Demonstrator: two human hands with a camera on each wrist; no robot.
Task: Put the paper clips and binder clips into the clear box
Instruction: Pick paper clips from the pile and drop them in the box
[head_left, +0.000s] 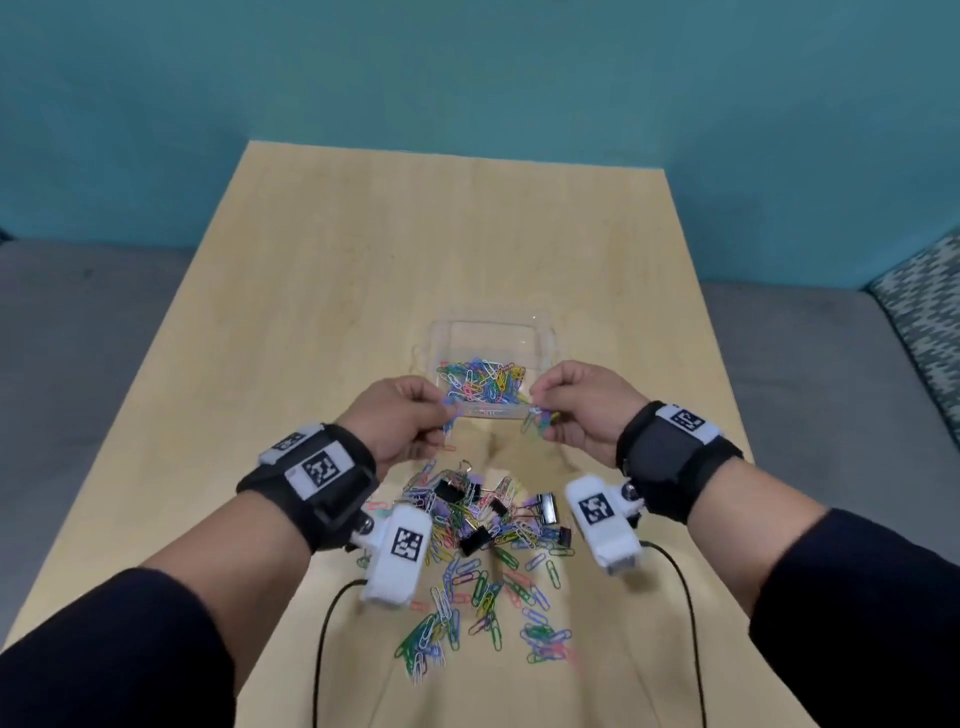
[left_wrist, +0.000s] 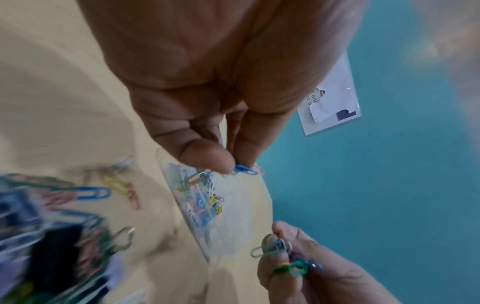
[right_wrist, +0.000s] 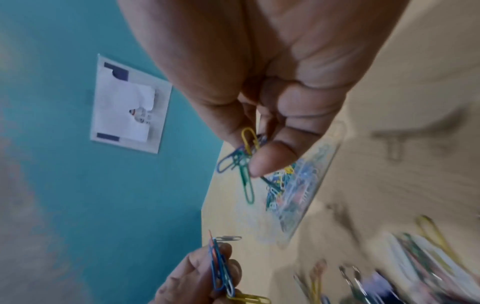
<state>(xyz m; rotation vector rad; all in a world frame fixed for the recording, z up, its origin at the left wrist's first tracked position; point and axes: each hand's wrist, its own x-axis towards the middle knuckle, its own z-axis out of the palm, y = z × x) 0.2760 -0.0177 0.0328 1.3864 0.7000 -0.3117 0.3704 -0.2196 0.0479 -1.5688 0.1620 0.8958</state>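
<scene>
A clear box (head_left: 545, 338) stands mid-table with coloured paper clips (head_left: 480, 379) in its near half. My left hand (head_left: 410, 415) pinches a small bunch of paper clips (left_wrist: 245, 170) just short of the box's near left corner. My right hand (head_left: 576, 410) pinches another bunch of paper clips (right_wrist: 244, 158) at the near right corner. Both hands hover above the table. A loose heap of paper clips (head_left: 483, 597) and black and lilac binder clips (head_left: 475, 540) lies between my wrists.
The light wooden table (head_left: 363, 260) reaches back to a teal wall (head_left: 467, 78), which bears a white notice (right_wrist: 127, 105). Grey seating (head_left: 78, 338) flanks the table on both sides. Two black cables (head_left: 324, 649) trail from the wrist cameras over the near table edge.
</scene>
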